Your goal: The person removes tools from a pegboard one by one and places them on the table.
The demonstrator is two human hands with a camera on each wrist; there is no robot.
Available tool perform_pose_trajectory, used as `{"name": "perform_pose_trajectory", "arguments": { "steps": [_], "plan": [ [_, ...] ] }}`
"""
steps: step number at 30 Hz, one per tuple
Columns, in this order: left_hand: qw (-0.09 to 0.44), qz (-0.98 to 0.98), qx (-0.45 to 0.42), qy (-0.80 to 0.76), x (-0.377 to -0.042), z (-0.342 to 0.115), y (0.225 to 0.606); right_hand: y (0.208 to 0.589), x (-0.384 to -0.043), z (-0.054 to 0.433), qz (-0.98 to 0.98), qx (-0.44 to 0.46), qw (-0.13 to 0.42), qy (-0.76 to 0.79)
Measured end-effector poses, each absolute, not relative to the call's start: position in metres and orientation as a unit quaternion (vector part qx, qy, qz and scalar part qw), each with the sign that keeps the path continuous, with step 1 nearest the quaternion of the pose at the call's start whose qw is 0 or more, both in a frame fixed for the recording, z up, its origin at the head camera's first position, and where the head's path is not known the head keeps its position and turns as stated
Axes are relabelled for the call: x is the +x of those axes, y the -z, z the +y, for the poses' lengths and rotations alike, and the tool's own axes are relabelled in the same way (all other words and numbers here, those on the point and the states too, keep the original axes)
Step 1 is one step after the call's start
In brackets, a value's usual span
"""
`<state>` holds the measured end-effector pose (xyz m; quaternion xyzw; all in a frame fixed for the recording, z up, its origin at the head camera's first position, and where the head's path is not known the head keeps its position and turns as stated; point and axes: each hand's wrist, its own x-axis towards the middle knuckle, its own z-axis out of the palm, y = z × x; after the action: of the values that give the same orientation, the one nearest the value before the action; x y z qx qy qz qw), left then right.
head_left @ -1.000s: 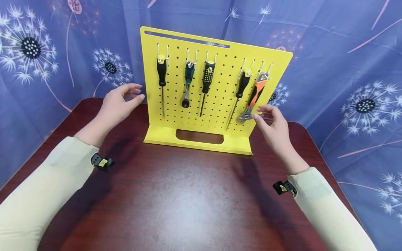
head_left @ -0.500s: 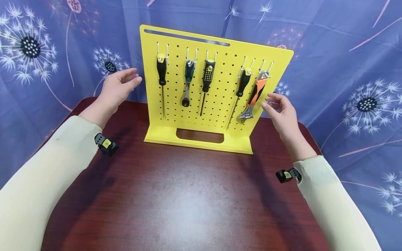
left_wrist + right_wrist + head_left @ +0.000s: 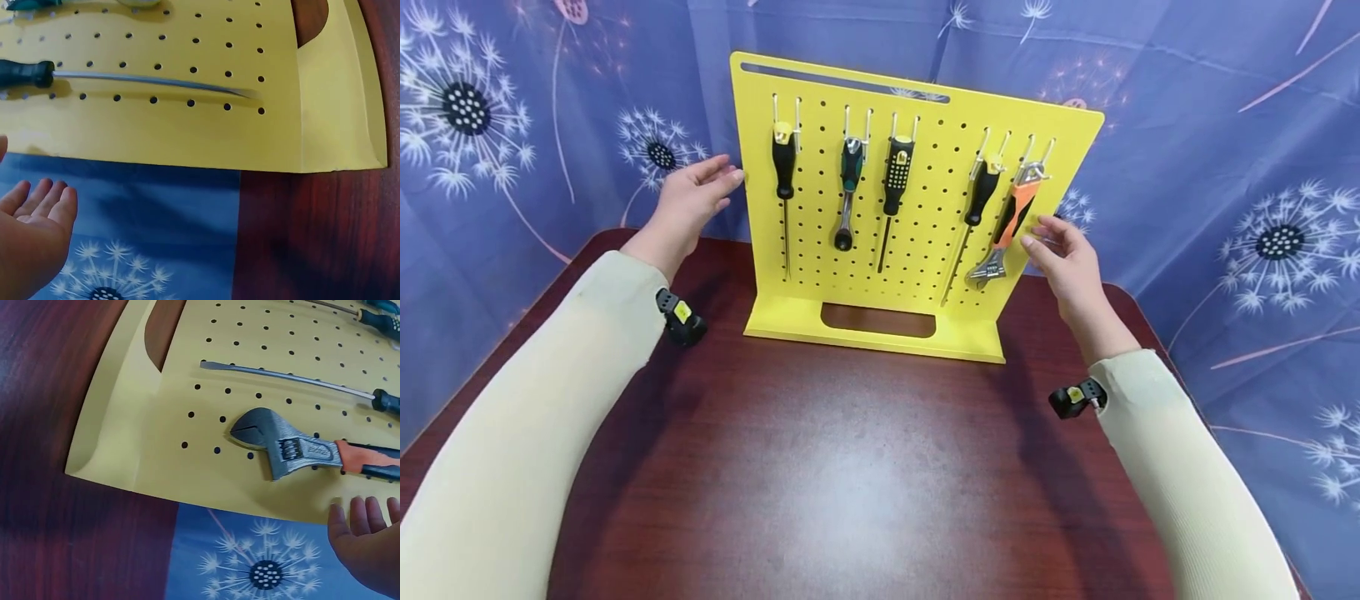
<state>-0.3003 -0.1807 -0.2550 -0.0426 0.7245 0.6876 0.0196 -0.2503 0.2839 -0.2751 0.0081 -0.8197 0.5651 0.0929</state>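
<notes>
A yellow pegboard [image 3: 782,317] stands upright on the table with tools hanging from its white hooks. My left hand [image 3: 688,200] is at the board's left edge, beside a black-handled screwdriver [image 3: 785,167]; the left wrist view shows its fingers loosely extended, holding nothing. At the right edge is my right hand [image 3: 1067,262], fingers relaxed, next to an adjustable wrench [image 3: 1015,212] with an orange and black handle. Its fingertips [image 3: 337,515] lie close to the board's edge; contact cannot be told. Between the hands hang a ratchet handle [image 3: 852,167], a dotted-handle screwdriver [image 3: 898,175] and another black-handled screwdriver [image 3: 982,196].
The dark red wooden table [image 3: 850,458] extends in front of the board. Behind it hangs a blue curtain [image 3: 1210,125] with a dandelion pattern. Each wrist carries a small black camera [image 3: 685,325].
Both hands have risen along the board's sides. In the last half second the left hand has moved right, closer to the edge, and the right hand slightly left. The tools hang as before.
</notes>
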Motion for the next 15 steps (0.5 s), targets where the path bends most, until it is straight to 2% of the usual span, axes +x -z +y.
{"name": "perform_pose_trajectory", "arguments": {
  "steps": [9,15],
  "plan": [
    [0.038,0.694,-0.036,-0.718,-0.310,-0.176,0.259,0.278,-0.256,0.283,-0.800,-0.016,0.098,-0.592],
    [0.016,0.710,-0.044,-0.702,-0.313,-0.170,0.260,0.279,-0.258,0.280,-0.762,-0.020,0.112,-0.638]
  ]
}}
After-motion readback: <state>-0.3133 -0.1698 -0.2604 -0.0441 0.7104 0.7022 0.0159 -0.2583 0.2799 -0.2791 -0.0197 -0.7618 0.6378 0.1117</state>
